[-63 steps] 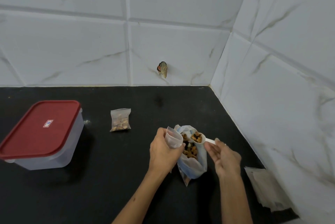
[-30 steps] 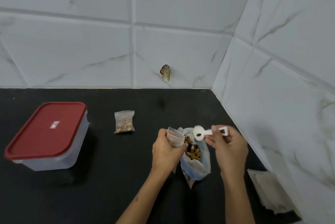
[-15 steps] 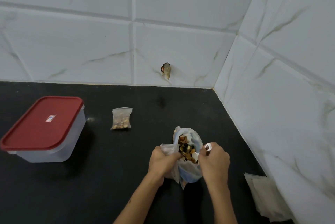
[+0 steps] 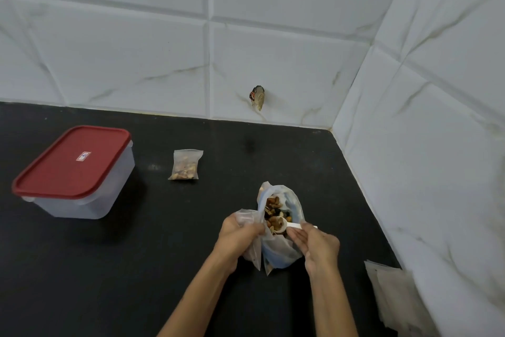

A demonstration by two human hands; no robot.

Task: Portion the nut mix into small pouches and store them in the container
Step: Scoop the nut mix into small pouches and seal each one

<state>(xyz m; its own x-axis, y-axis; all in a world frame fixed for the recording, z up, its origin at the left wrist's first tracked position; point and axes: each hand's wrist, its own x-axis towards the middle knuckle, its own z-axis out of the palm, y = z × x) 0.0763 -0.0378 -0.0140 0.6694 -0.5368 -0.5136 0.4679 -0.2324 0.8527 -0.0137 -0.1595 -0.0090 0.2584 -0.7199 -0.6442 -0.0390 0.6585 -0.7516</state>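
Head view: the left hand (image 4: 238,230) has its grip around a small empty pouch (image 4: 247,218) beside the open nut mix bag (image 4: 281,227) near the worktop's right edge; the right hand (image 4: 314,243) pinches a white scoop (image 4: 284,226) buried in nuts. An overloaded scoop could spill nuts past the narrow pouch mouth. Half a second ago the scoop handle stood upright in a fist.
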